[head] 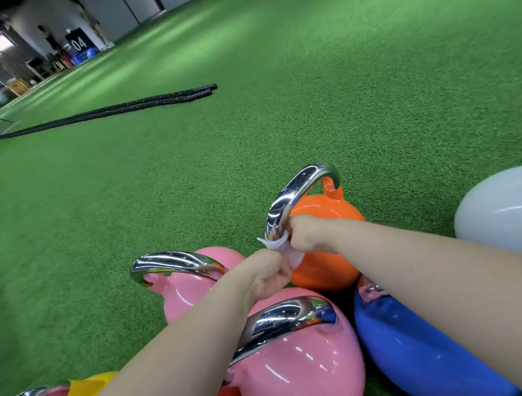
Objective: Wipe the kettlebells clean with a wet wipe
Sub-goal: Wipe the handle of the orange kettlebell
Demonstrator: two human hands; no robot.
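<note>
1. Head view: the right hand (304, 235) is gripping the orange kettlebell (323, 246) at its chrome handle (295, 196).
2. Just beside that handle, the left hand (267, 274) is pinching the wet wipe (280, 247), wrapped around the handle's base.

Upright orange kettlebell (320, 249), white wet wipe (277, 246) wrapped round its chrome handle (295, 193)

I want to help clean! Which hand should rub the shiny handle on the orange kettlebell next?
Right. The right hand is already at the chrome handle of the orange kettlebell, with the wet wipe wrapped there. The left hand only grips the wipe's lower end.
</note>
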